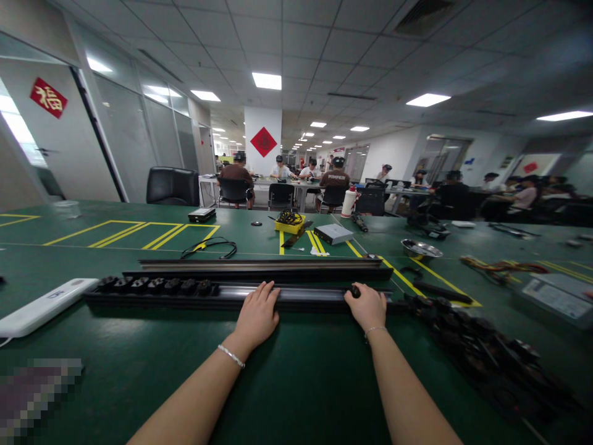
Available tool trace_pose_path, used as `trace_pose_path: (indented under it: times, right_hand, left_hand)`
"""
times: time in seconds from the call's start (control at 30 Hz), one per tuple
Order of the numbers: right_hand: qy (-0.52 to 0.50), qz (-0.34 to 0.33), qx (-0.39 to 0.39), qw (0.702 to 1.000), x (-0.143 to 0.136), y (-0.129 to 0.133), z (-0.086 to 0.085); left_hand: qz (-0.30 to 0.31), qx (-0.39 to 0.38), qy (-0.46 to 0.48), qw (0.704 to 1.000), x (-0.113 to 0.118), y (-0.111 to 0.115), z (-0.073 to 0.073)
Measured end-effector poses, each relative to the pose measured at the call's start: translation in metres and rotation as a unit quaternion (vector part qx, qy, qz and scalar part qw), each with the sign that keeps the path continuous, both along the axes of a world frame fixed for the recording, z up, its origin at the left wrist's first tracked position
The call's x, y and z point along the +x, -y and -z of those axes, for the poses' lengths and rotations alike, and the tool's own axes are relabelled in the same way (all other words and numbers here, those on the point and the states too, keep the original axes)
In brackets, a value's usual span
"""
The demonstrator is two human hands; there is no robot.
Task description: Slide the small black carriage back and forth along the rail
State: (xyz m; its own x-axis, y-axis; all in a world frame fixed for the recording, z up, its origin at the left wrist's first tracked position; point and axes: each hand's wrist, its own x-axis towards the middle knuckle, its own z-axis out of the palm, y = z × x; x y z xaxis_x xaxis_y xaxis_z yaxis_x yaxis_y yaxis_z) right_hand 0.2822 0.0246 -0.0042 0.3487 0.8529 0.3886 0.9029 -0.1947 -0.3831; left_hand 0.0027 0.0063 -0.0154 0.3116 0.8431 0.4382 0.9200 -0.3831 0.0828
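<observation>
A long black channel with a shiny grey inner strip lies across the green table in front of me. Several small black pieces sit in a row in its left part. My left hand rests on the channel's middle, its fingers stretched out flat. Farther right, my right hand pinches a small black piece at the channel; whether it is seated there I cannot tell. Just behind lies a second long dark rail, parallel to the first.
Left of the channel lies a white power strip. A heap of black parts covers the right side, near a metal bowl and a grey box. Farther back are a yellow tray and a silver box. People sit at distant tables.
</observation>
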Motion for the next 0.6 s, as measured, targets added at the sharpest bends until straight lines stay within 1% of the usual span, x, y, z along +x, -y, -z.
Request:
trace_pose_path:
  times: [0.2, 0.4, 0.6]
  right_hand:
    - [0.000, -0.004, -0.015, 1.000, 0.0012, 0.0016, -0.0023]
    - [0.010, -0.003, -0.002, 1.000, 0.0006, 0.0038, -0.0033]
    - [0.016, -0.002, -0.014, 1.000, 0.0042, 0.0031, -0.0047]
  left_hand:
    - [-0.001, -0.002, 0.001, 1.000, 0.0000, 0.0006, -0.0010]
    - [0.000, -0.001, 0.004, 1.000, -0.0004, -0.0004, 0.0009]
    - [0.001, -0.005, -0.004, 1.000, 0.0004, -0.0004, -0.0006]
